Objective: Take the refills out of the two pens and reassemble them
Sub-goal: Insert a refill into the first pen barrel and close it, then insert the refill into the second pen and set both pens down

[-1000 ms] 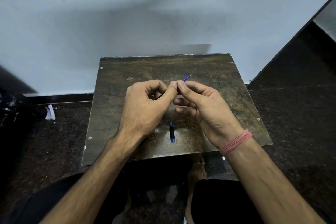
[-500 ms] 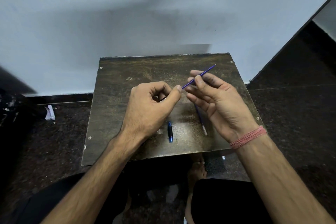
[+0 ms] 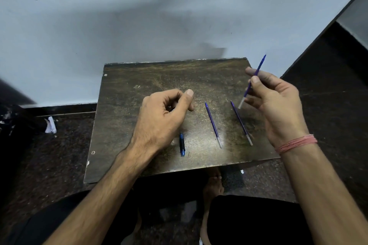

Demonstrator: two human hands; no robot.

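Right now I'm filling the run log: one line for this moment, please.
right hand: pinches refill aloft | left hand: curled round dark part, unclear | board: two refills, blue pen piece

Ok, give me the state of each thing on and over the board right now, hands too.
Right hand: raised, pinching a refill.
Held refill: out of its pen, tilted, clear of the board.
Left hand: curled round a dark part, mostly hidden.
Middle refill: lying flat on the board, loose.
Right refill: lying flat, loose, apart from the middle one.
Blue pen piece: lying flat by the left wrist.
Board: level, bearing the loose parts.
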